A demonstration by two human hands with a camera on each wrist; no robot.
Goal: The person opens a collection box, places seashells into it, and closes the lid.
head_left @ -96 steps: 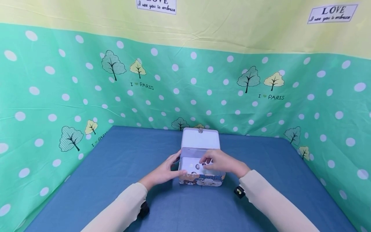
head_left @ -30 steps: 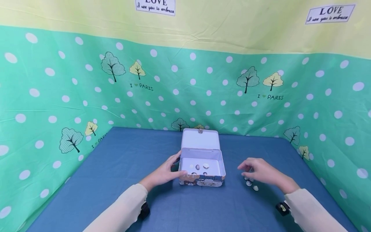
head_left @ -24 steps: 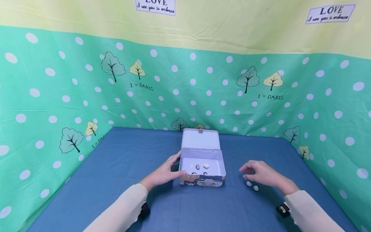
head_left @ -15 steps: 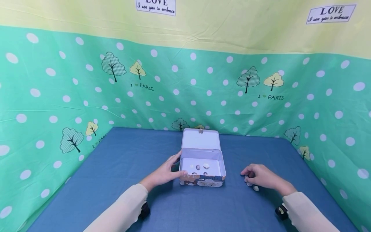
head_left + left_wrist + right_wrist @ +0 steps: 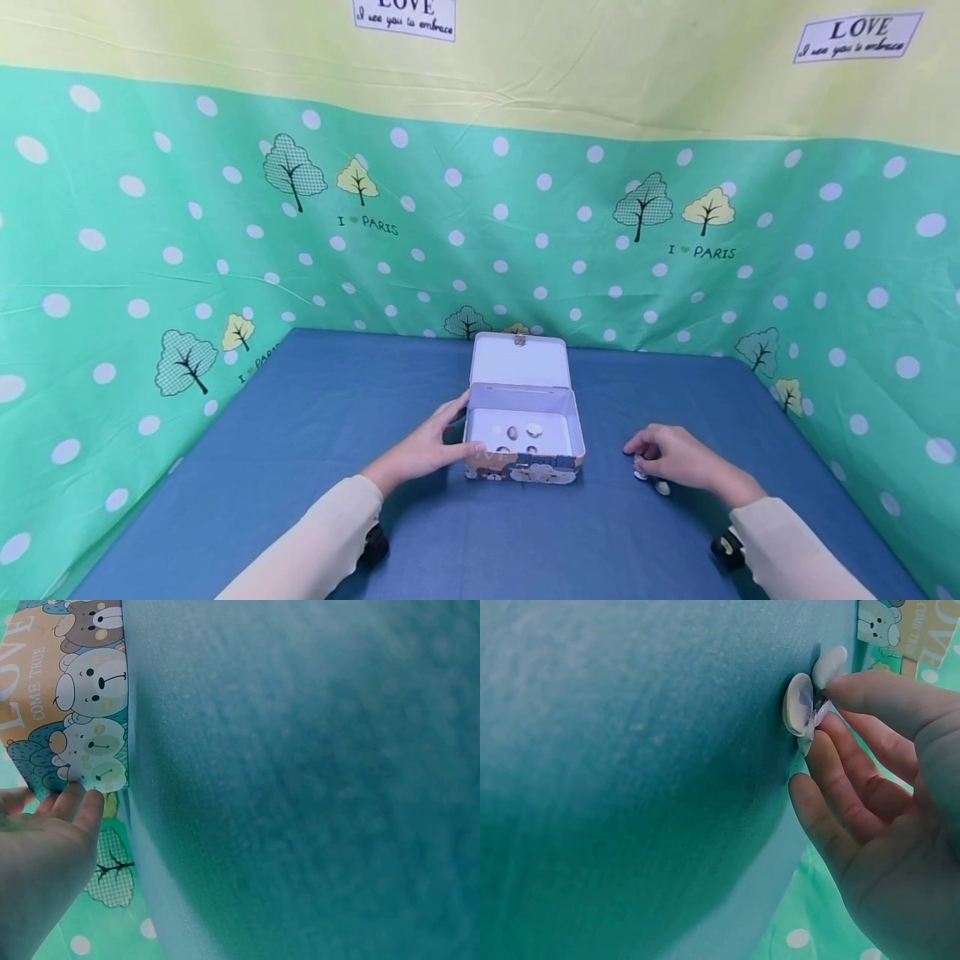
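Note:
A lidded tin box (image 5: 522,468) printed with cartoon bears stands with its lid (image 5: 520,361) raised. Inside lie several seashells (image 5: 512,432), some partly hidden by the front wall. My left hand (image 5: 420,446) grips the box's left side, thumb over the front rim; in the left wrist view its fingertips press against the box's printed side. To the right of the box, my right hand (image 5: 678,457) is down at a small group of shells on the table. The right wrist view shows its thumb and fingers pinching a white shell (image 5: 830,667) beside another shell (image 5: 799,705).
A blue cloth (image 5: 525,542) covers the table. Green and yellow printed curtain (image 5: 480,208) closes off the back and both sides. One shell (image 5: 662,487) lies on the cloth just in front of the right hand.
My right hand has left the box, moved right, and lowered onto the shells on the table, its fingers closing there. My left hand has stayed on the box.

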